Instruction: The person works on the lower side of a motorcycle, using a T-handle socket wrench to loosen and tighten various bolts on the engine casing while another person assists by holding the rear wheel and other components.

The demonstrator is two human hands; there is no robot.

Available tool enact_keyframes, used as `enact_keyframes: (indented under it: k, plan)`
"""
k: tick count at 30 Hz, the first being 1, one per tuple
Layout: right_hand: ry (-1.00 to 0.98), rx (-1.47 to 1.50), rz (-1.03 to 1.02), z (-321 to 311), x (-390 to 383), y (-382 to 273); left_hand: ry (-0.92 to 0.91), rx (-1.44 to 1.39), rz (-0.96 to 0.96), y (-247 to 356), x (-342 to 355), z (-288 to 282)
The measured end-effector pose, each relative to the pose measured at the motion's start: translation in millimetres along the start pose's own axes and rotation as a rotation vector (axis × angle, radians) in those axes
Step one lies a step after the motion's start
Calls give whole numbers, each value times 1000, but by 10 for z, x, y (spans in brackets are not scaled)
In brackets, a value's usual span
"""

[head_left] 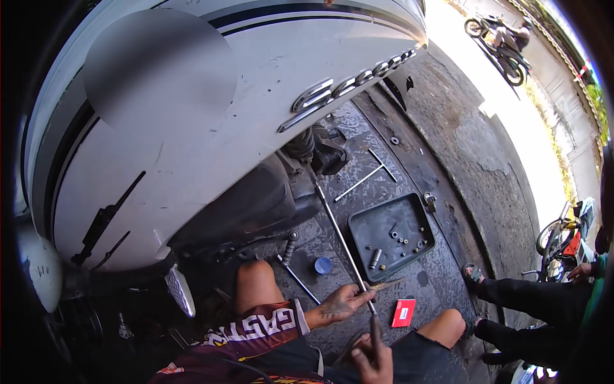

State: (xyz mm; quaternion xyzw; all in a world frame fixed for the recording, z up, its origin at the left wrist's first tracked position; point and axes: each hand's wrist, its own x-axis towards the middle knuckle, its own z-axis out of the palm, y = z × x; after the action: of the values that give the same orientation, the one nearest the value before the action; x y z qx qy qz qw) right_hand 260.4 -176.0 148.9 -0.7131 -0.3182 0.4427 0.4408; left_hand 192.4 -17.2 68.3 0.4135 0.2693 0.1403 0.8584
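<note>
A long thin metal shaft (pixel 338 227) with a dark handle (pixel 376 325), like a long screwdriver, slants from the underside of a white scooter (pixel 211 153) toward me. Its far tip meets the dark engine parts (pixel 300 150), and the exact contact point is too small to make out. My left hand (pixel 339 304) pinches the shaft just ahead of the handle. At the handle's near end, my right hand (pixel 374 363) has its fingers closed around it. A dark tray (pixel 384 217) with several small metal parts and a socket (pixel 375 258) lies right of the shaft.
Beyond the tray lies a T-handle wrench (pixel 368 176). A blue round cap (pixel 323 265) and another metal rod (pixel 300 281) are left of the shaft. A red box (pixel 403 313) lies near my knee. A person's legs (pixel 531 304) and parked motorcycle (pixel 566 240) stand right; a rider (pixel 508 38) is on the road.
</note>
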Motion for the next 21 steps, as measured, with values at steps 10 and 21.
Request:
enact_keyframes:
  k: [10,21]
  plan:
    - [-16,192,75,-536,534,110,157,-89,-2,134,61,139]
    - [-212,-2,-432,-625,755,582,281,-47,76,139,176,148]
